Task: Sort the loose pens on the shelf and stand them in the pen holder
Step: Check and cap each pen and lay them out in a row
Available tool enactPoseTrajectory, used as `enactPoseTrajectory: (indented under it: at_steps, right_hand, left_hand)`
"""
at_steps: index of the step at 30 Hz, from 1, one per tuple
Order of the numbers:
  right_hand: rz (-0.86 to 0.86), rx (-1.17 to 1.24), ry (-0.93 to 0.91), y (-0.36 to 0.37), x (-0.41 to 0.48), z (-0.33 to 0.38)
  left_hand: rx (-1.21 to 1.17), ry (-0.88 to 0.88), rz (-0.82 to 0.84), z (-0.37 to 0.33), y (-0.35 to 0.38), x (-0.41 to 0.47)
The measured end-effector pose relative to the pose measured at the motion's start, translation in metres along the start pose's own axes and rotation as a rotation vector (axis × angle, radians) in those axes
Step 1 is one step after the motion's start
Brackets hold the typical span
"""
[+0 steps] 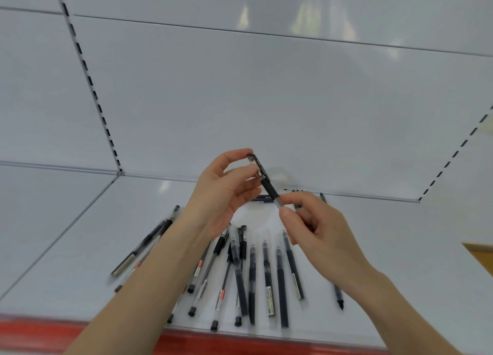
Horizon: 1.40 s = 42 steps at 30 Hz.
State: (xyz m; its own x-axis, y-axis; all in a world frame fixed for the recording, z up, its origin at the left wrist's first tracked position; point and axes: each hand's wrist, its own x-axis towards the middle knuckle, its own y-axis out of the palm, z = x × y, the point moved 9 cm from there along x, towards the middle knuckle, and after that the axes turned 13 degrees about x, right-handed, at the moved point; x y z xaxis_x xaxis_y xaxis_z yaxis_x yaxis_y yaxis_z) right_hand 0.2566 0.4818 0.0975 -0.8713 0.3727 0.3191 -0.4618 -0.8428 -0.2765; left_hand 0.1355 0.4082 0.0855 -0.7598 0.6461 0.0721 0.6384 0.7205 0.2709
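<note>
Head view: a black pen (264, 181) is being held in the air above the shelf (80, 248), pinched at both ends. The capped upper end is being gripped between the thumb and fingertips of the left hand (221, 192), while the clear lower barrel is being pinched by the thumb and forefinger of the right hand (317, 234); both sets of fingers are being kept narrow around it. Below and nearer than the fingers, the loose pens (250, 274) are lying scattered on the shelf, one (338, 293) apart to the right of the right hand. The pen is being judged light, stiff and smooth, likely to slip or roll; the rubbery grip section is being judged the surest hold. A clear shape beyond the fingers may be the holder; this cannot be told.
</note>
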Motion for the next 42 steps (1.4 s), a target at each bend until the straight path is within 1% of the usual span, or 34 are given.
enactPoseTrajectory:
  at_steps: [5,11,14,17,19,20,21,24,25,27,29,31,35,37,42]
  right_hand:
    - [0.001,0.032,-0.004,0.001,0.001,-0.001]
    - [0.050,-0.018,-0.056,0.007,0.004,0.003]
    - [0.079,0.041,-0.004,0.009,0.011,0.001]
    - [0.166,0.051,0.076,0.010,0.029,-0.010]
    - [0.153,0.001,0.116,0.002,0.047,-0.027]
    - [0.136,-0.048,0.116,-0.002,0.055,-0.035]
    - [0.129,-0.124,0.103,-0.003,0.064,-0.043]
    - [0.153,-0.346,0.082,0.004,0.083,-0.067]
    - [0.170,-0.390,0.080,0.010,0.088,-0.074]
    - [0.213,-0.482,0.069,0.022,0.096,-0.083]
    - [0.269,-0.593,0.058,0.031,0.102,-0.090]
    - [0.317,-0.698,0.064,0.037,0.104,-0.095]
    - [0.350,-0.793,0.116,0.038,0.106,-0.100]
    - [0.357,-0.806,0.163,0.035,0.106,-0.103]
    - [0.335,-0.717,0.267,0.027,0.100,-0.106]
  left_hand:
    - [0.052,0.072,-0.084,-0.005,-0.005,-0.002]
    - [0.054,0.099,-0.090,-0.008,-0.004,-0.006]
    - [0.047,0.095,-0.123,-0.010,-0.009,-0.006]
    - [0.087,0.077,-0.218,-0.006,-0.029,-0.006]
    - [0.199,0.066,-0.296,-0.002,-0.048,-0.009]
    - [0.295,0.052,-0.317,0.000,-0.056,-0.011]
    - [0.434,0.038,-0.322,0.003,-0.063,-0.013]
    - [0.955,0.036,-0.293,0.008,-0.071,-0.019]
    - [1.082,0.042,-0.288,0.008,-0.072,-0.021]
    - [1.239,0.041,-0.277,0.009,-0.073,-0.025]
    - [1.330,0.031,-0.265,0.012,-0.075,-0.027]
    - [1.372,0.021,-0.256,0.014,-0.078,-0.029]
    - [1.408,0.005,-0.254,0.018,-0.080,-0.028]
    - [1.415,0.011,-0.249,0.018,-0.079,-0.027]
    - [1.429,0.035,-0.222,0.016,-0.073,-0.022]
